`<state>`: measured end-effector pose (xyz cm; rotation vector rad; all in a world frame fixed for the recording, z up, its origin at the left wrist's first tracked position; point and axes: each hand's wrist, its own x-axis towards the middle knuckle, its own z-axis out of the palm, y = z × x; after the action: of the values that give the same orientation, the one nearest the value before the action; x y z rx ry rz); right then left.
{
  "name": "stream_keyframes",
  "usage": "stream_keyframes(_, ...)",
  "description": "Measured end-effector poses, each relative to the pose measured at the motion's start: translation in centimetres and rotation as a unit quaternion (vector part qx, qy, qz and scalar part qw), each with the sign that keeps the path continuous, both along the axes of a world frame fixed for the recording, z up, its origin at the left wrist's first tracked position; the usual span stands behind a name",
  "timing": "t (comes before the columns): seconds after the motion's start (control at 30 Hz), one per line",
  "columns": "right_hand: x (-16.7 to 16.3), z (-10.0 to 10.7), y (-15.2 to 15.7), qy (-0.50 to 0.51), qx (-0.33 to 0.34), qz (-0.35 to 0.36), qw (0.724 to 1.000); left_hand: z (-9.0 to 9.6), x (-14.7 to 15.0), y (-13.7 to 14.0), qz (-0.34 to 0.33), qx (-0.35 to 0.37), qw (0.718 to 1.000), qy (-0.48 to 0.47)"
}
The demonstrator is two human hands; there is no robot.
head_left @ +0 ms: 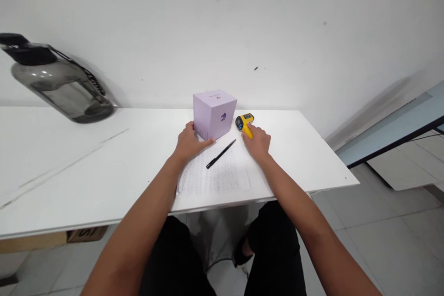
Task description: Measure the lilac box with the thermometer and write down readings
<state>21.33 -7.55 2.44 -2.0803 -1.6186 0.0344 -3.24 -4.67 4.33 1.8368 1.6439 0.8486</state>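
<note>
A pale purple box (220,118) with a dark emblem on its front stands upright on the white table, close to the wall. My left hand (190,143) is around its lower left corner, thumb along the front bottom edge and fingers against the left side. To the right of the box lies a yellow and black infrared thermometer (244,122), with its handle in my right hand (257,141). Some of the right fingers are hidden behind the handle. Between my hands, a black pen (221,154) rests diagonally on a sheet of paper (215,178) covered in faint writing.
A large grey water bottle (65,85) with a black lid stands at the back left. The white table (69,166) ends on the right near a light blue panel (388,129). Cardboard (34,243) shows beneath the left side.
</note>
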Motion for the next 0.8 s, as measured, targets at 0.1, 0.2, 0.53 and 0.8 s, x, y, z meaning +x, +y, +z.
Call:
stream_keyframes(0.1, -0.08, -0.04, 0.06, -0.02, -0.007, 0.003, 1.0, -0.38, -0.08, 0.28, -0.005, 0.007, 1.0, 0.006)
stream_keyframes(0.2, -0.18, 0.05, 0.07, -0.035, -0.014, 0.011, 0.999, -0.65, -0.21, 0.54, -0.007, 0.003, 1.0, 0.016)
stream_keyframes(0.53, -0.37, 0.81, -0.26, -0.035, -0.027, 0.019, 0.999, -0.57, -0.25, 0.34, -0.011, 0.003, 1.0, -0.003)
stream_keyframes(0.8, -0.37, 0.44, -0.18, -0.029, -0.01, 0.023, 0.999, -0.31, -0.08, 0.21, -0.001, -0.006, 1.0, -0.006)
